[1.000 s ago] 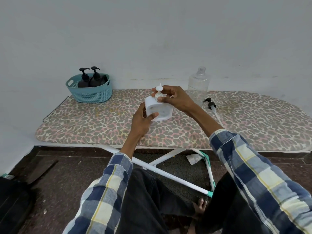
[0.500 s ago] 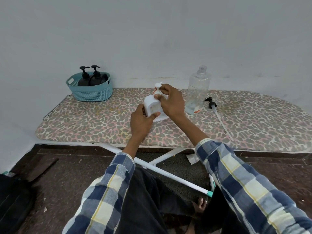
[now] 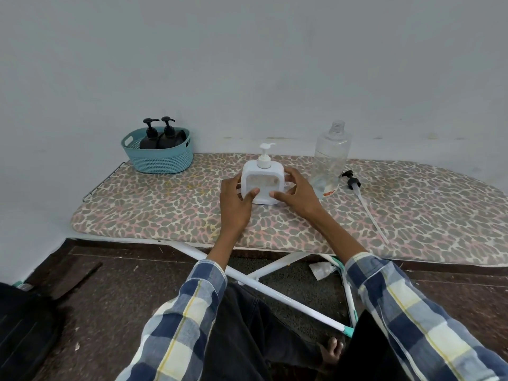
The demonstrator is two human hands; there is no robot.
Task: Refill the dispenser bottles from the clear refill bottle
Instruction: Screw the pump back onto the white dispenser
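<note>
A: White dispenser (image 3: 262, 185) stands upright on the ironing board (image 3: 170, 204), pump on top with its nozzle pointing right. That's our landmark.

B: And both hands are on it. Left hand (image 3: 236, 200) grips its left side, thumb laid across the front near the bottom, fingers wrapped behind.

A: Right hand (image 3: 298, 193) mirrors that on the right side, thumb on the lower front corner, fingers curled round the edge. So both sets of fingers are closed around the dispenser.

B: Its front has a clear window; how full it is, I can't tell.

A: Just right of the dispenser, behind the right hand, the clear bottle (image 3: 331, 158) stands upright, cap off, with only a little liquid at the bottom.

B: Further right of that, a black pump (image 3: 353, 181) lies flat on the board, its long tube (image 3: 371, 215) trailing toward the near edge.

A: Well to the left of the dispenser, at the board's far left corner against the wall (image 3: 247, 64), a teal basket (image 3: 159, 158) holds two black pump bottles (image 3: 160, 138), side by side, upright.

B: Plaid sleeves (image 3: 412, 312) come in from the bottom, dark trousers between them.

A: Under the board, white crossed legs (image 3: 275, 292) on a dark floor (image 3: 110, 312), and a crumpled white scrap (image 3: 321, 269) beside them.
</note>
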